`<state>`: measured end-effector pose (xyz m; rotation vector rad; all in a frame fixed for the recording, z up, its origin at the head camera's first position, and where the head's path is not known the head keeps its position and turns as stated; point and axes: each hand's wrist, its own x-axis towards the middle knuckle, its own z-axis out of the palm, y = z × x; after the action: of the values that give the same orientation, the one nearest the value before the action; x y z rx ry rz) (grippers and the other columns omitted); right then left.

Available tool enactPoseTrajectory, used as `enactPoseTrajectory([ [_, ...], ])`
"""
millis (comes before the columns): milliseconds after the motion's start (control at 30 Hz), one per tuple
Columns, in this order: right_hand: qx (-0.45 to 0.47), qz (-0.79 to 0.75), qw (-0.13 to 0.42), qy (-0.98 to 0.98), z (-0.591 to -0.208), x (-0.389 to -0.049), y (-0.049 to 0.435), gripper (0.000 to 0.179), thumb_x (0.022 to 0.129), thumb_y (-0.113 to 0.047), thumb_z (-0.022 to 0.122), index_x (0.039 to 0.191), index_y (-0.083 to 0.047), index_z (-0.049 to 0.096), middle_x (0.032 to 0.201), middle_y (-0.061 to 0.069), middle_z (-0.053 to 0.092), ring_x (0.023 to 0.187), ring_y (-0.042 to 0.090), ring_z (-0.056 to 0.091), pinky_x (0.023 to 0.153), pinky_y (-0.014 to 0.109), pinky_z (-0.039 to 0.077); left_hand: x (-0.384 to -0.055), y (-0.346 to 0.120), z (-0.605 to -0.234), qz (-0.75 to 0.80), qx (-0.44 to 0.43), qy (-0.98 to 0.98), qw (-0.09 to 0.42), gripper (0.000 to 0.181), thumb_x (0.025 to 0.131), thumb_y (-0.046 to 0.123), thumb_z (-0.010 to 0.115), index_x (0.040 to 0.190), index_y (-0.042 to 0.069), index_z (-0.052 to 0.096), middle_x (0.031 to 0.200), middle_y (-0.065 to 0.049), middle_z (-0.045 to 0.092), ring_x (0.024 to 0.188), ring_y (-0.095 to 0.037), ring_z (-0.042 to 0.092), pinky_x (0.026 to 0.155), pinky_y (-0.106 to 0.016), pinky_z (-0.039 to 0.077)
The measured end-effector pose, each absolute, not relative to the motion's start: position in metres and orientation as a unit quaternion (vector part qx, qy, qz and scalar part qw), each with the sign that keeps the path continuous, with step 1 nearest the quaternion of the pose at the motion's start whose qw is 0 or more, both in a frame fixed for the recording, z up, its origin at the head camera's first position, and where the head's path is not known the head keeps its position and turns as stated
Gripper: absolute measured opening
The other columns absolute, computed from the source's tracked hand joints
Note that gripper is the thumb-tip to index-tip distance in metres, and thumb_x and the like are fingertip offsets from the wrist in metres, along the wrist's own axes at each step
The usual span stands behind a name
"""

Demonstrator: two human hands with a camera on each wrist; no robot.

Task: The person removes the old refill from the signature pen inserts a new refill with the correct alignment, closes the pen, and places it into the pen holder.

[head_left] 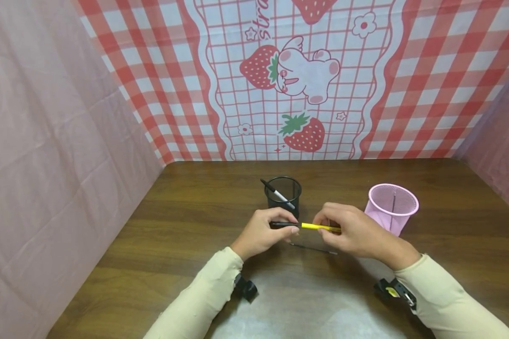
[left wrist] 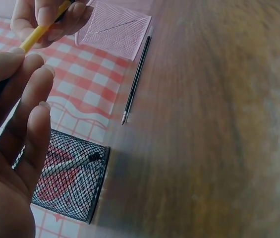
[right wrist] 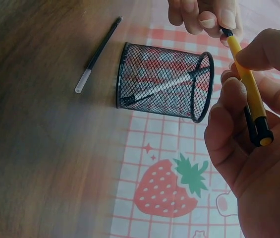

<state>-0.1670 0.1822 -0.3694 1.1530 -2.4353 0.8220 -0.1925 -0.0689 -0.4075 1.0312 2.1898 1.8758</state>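
A yellow-and-black pen (head_left: 309, 226) is held level between both hands above the table. My left hand (head_left: 265, 230) pinches its black end between thumb and fingers. My right hand (head_left: 352, 230) grips the yellow barrel (right wrist: 247, 82), whose black clip end shows in the right wrist view. Whether the black part and the barrel are fully joined, I cannot tell. Below the hands, a thin dark pen refill (head_left: 314, 248) with a pale end lies on the table; its metal tip shows in the left wrist view.
Just behind my left hand stands a black mesh cup (head_left: 283, 178) with a white-and-black marker (head_left: 280, 194) leaning in it. A pink mesh cup (head_left: 386, 214), holding a thin dark stick (head_left: 393, 207), stands beyond my right hand. A strawberry-print cloth (head_left: 297, 80) hangs behind the wooden table (head_left: 174, 235).
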Motion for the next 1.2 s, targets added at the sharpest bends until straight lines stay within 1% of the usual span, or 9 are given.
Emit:
enactPoseTrajectory([
  [267,0.4,0.284,0.154,-0.858,-0.3687,-0.1659,0.1818,0.019,0.081,-0.004,0.074,0.091,-0.019,0.067,0.077,-0.018,0.05,0.065,0.0,0.049,0.054,0.018,0.045,-0.1915,-0.0682,-0.4058,0.615,0.341,0.709,0.048,0.015,0.09,0.004,0.075,0.103,0.002,0.068,0.09,-0.01,0.075,0.069,-0.023,0.072,0.064,-0.041,0.062],
  [333,0.401,0.284,0.153,-0.857,-0.3688,-0.1657,0.1816,0.02,0.081,-0.004,0.074,0.091,-0.02,0.067,0.078,-0.018,0.05,0.065,0.0,0.049,0.054,0.018,0.045,-0.1936,-0.0681,-0.409,0.615,0.344,0.708,0.049,0.016,0.09,0.005,0.076,0.103,0.003,0.068,0.09,-0.008,0.075,0.07,-0.024,0.072,0.063,-0.039,0.062],
  [433,0.404,0.286,0.151,-0.856,-0.369,-0.1657,0.1814,0.021,0.081,-0.004,0.075,0.092,-0.02,0.067,0.078,-0.018,0.05,0.065,0.0,0.05,0.054,0.019,0.046,-0.1931,-0.0678,-0.4087,0.613,0.345,0.709,0.046,0.015,0.089,0.005,0.076,0.102,0.002,0.068,0.089,-0.009,0.075,0.07,-0.024,0.072,0.063,-0.039,0.062],
  [700,0.414,0.288,0.152,-0.85,-0.3697,-0.1666,0.181,0.022,0.08,-0.003,0.075,0.093,-0.019,0.067,0.079,-0.018,0.05,0.065,0.0,0.05,0.055,0.018,0.046,-0.1924,-0.0678,-0.4084,0.613,0.343,0.71,0.041,0.016,0.089,0.006,0.077,0.1,0.003,0.066,0.088,-0.008,0.075,0.068,-0.019,0.071,0.063,-0.044,0.062],
  [867,0.414,0.292,0.15,-0.849,-0.3701,-0.1667,0.181,0.022,0.081,-0.004,0.076,0.094,-0.019,0.067,0.079,-0.018,0.051,0.066,0.0,0.05,0.054,0.018,0.046,-0.1921,-0.0672,-0.4088,0.614,0.333,0.714,0.043,0.016,0.088,0.003,0.077,0.1,0.002,0.067,0.089,-0.01,0.075,0.067,-0.016,0.07,0.064,-0.045,0.062],
  [1067,0.419,0.295,0.151,-0.845,-0.3705,-0.1675,0.1804,0.022,0.081,-0.003,0.075,0.094,-0.019,0.068,0.079,-0.018,0.051,0.066,0.0,0.05,0.055,0.018,0.046,-0.1909,-0.0657,-0.4074,0.608,0.324,0.724,0.043,0.015,0.087,-0.003,0.076,0.098,-0.001,0.066,0.088,-0.013,0.074,0.065,-0.015,0.069,0.064,-0.05,0.061],
  [1200,0.422,0.296,0.156,-0.843,-0.3709,-0.1675,0.1805,0.021,0.081,-0.004,0.075,0.094,-0.018,0.068,0.079,-0.018,0.051,0.066,0.0,0.05,0.055,0.017,0.046,-0.1901,-0.0652,-0.4068,0.61,0.317,0.725,0.048,0.015,0.087,-0.003,0.076,0.098,0.0,0.066,0.088,-0.012,0.074,0.065,-0.014,0.069,0.064,-0.047,0.061],
])
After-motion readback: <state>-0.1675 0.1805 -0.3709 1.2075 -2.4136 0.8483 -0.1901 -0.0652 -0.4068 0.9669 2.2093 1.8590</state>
